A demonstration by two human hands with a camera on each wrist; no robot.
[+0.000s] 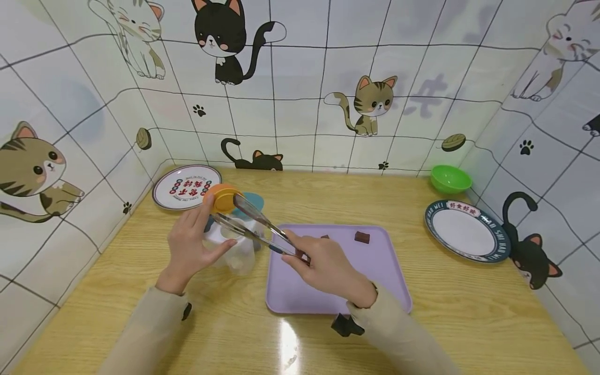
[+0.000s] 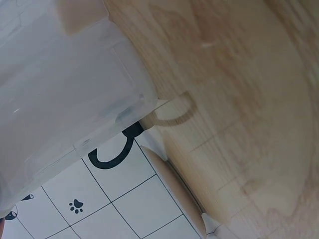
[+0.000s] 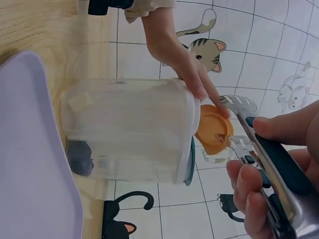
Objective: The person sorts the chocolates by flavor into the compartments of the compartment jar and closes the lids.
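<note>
Centrally, the right hand [image 1: 324,261] grips glossy metal tongs [image 1: 253,211] (tips parted); the spread left hand [image 1: 189,242] touches a translucent container [image 1: 241,258].

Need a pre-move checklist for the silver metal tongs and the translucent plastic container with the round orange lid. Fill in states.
1. Tongs held: ok, gripped by the right hand.
2. Tong tips apart: ok, visible gap.
3. Orange lid raised: ok, it stands open beyond the rim of the container, with left hand fingertips at its edge.
4. Left fingers well clear of tong tips: not ok, they look close in both the head and right wrist views.
5. Round teal lid sealed: cannot tell.
6. Rectangular dark-brown block on the flat lilac tray: ok.
</note>
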